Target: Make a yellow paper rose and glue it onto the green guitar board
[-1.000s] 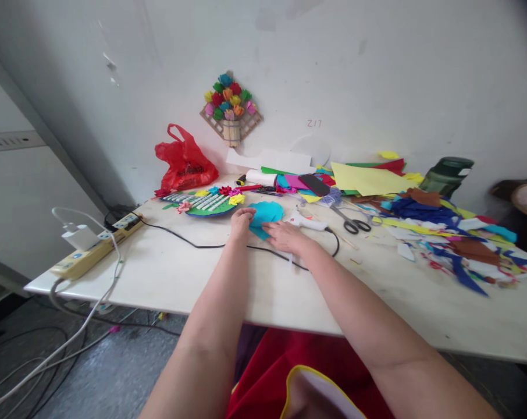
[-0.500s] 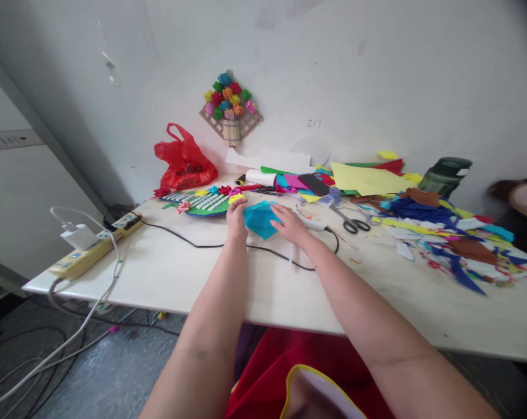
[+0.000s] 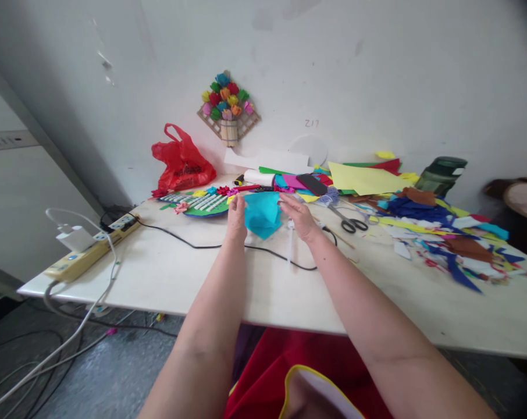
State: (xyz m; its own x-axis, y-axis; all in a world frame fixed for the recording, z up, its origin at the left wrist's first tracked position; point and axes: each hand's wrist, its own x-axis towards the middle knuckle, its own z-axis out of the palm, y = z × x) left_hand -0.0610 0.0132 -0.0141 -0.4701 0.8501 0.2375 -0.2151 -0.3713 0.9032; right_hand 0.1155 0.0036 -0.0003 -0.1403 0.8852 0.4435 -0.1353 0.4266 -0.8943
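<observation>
A sheet of bright blue crepe paper (image 3: 262, 214) stands between my two hands over the table, its lower corner pointing toward me. My left hand (image 3: 236, 218) is closed at the left edge of the paper, thumb up. At the right edge, my right hand (image 3: 299, 216) has its fingers stretched out flat beside the sheet; whether they touch it is hard to see. Under the right hand lie a clear glue stick (image 3: 290, 250) and a glue gun mostly hidden, its black cord (image 3: 272, 251) running left across the table.
Left of the hands is a green board (image 3: 209, 205) with white strips and paper flowers. Behind are a red plastic bag (image 3: 182, 157) and a phone (image 3: 312, 184). To the right lie scissors (image 3: 351, 221), paper scraps (image 3: 464, 247) and a bottle (image 3: 440, 174). A power strip (image 3: 91, 247) sits at left.
My right hand has moved off the face of the blue paper to its right edge, fingers straighter. More of the sheet shows now. My left hand stays at the left edge.
</observation>
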